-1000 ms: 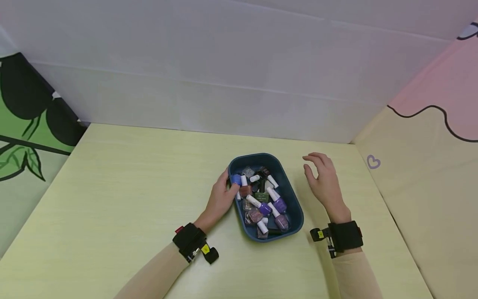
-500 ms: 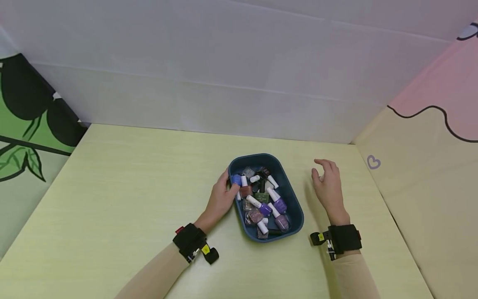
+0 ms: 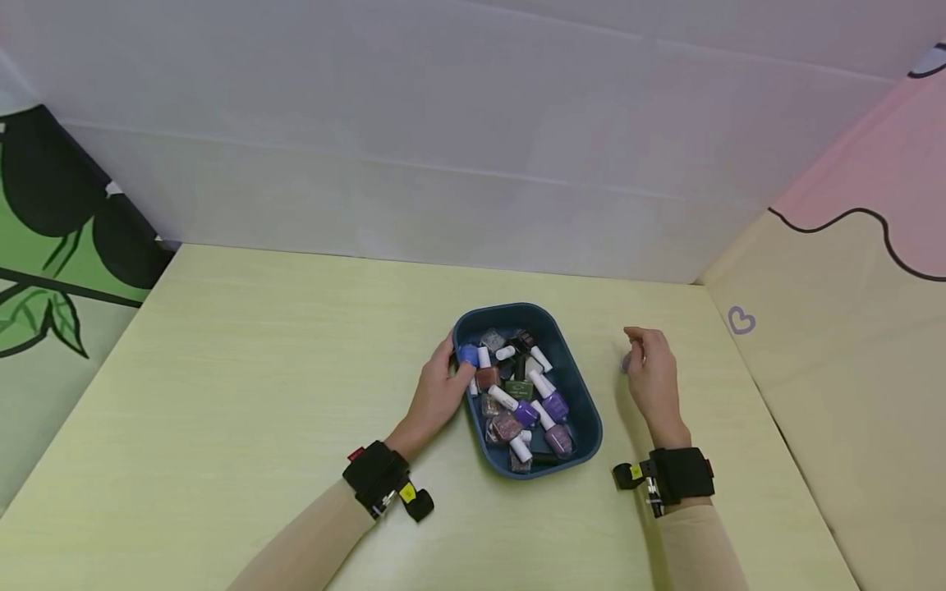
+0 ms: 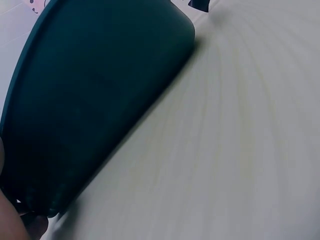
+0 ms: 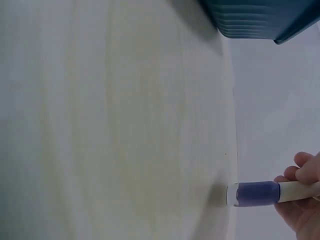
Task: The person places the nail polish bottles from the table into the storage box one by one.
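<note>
A dark teal plastic basket (image 3: 584, 410) stands on the table, holding several nail polish bottles (image 3: 553, 404), mostly with white caps. My left hand (image 3: 436, 392) grips its left rim, the thumb over the inner side near a blue bottle. The basket's outer wall (image 4: 100, 90) fills much of the left wrist view. To the right of the basket, my right hand (image 3: 654, 377) pinches the white cap (image 5: 295, 191) of a purple nail polish bottle (image 5: 257, 194). That bottle's base points down at the tabletop; whether it touches I cannot tell. In the head view the hand mostly hides it.
The pale wood-look table (image 3: 259, 394) reaches back to a whitish wall sheet (image 3: 443, 213). A beige and pink printed panel (image 3: 835, 345) borders the right side, and a green and black printed panel (image 3: 66, 213) the left.
My right hand has drawn slightly toward me and to the right, turning and lowering, its fingers closing in. The purple bottle now shows beside it. My left hand and the basket have stayed put.
</note>
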Demonstrator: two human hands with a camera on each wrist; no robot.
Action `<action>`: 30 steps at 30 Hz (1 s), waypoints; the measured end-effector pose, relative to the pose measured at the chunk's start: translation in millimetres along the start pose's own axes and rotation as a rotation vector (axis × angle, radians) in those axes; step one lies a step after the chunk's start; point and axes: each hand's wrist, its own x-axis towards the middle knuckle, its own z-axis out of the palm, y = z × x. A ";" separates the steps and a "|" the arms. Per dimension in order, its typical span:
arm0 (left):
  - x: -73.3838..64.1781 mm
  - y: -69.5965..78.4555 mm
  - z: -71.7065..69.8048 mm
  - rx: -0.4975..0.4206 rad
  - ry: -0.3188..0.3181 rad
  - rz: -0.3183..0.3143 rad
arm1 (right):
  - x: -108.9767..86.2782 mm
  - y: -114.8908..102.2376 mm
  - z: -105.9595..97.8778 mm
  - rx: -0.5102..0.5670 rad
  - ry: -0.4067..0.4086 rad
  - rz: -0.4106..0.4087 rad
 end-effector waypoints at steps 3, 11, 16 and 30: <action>0.0 -0.5 0.8 0.003 0.006 0.002 | -0.7 1.9 0.0 -0.003 0.001 -0.011; 0.1 -1.3 1.0 0.002 0.008 0.014 | -0.1 2.4 -0.6 -0.009 -0.003 -0.010; 0.3 -1.3 0.6 -0.004 -0.005 0.002 | -0.7 3.0 -0.8 -0.018 -0.012 -0.004; 0.2 -0.4 -0.4 -0.002 -0.007 0.023 | 0.1 4.4 -6.8 -0.026 -0.016 -0.020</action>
